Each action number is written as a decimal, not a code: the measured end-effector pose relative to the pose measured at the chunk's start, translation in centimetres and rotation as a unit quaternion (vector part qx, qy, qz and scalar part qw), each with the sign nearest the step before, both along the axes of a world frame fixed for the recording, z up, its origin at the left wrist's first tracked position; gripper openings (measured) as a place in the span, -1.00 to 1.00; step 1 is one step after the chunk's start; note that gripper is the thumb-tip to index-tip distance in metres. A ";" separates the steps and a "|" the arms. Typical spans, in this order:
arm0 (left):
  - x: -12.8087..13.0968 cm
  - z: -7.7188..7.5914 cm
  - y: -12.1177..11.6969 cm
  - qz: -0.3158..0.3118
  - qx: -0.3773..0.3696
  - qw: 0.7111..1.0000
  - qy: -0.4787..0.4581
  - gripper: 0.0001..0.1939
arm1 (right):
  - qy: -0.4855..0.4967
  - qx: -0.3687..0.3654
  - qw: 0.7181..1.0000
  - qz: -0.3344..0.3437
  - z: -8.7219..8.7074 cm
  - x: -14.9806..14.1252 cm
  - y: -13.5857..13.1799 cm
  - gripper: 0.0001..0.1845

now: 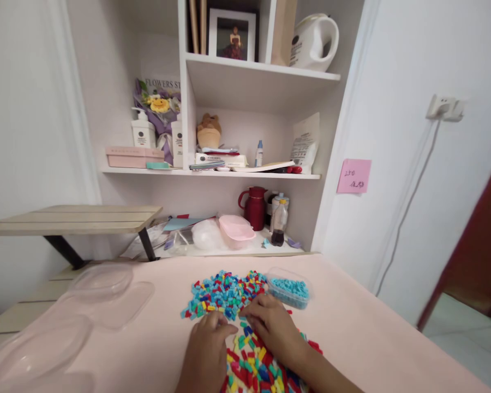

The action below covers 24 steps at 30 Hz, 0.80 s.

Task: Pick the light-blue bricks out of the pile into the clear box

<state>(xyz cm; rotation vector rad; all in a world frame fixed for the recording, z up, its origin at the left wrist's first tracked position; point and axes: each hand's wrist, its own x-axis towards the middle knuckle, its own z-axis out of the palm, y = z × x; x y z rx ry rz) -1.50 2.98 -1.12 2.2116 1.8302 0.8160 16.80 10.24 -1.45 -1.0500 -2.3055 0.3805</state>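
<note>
On the pink tabletop (pixel 155 349), the nearer heap of small pieces (pixel 256 365) takes up the most room; we would expect it to shift and scatter if pushed, so it is better scooped with cupped palms. Red, yellow, green and blue mix in it, while the farther heap (pixel 223 292) runs mostly light blue, flecked with red and dark blue. Our right hand (pixel 272 322) reaches over the nearer heap to the farther one's near edge, fingers bent; our left hand (pixel 213 338) curls at that edge, thumb toward the fingers. We cannot tell whether either pinches a piece. Beside the farther heap, the clear tub (pixel 288 274) holds light blue pieces; it looks thin-walled and light, best lifted by opposite sides. The loose red piece (pixel 289 312) near it is short and narrow, probably light, stiff and hard to break; we would pinch its sides between thumb and forefinger.
</note>
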 end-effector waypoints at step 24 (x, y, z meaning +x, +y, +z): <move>-0.2 -0.6 0.1 0.004 0.013 0.999 -0.038 -0.51 | 0.031 -0.010 0.994 0.104 0.4 -0.2 -0.7 -0.59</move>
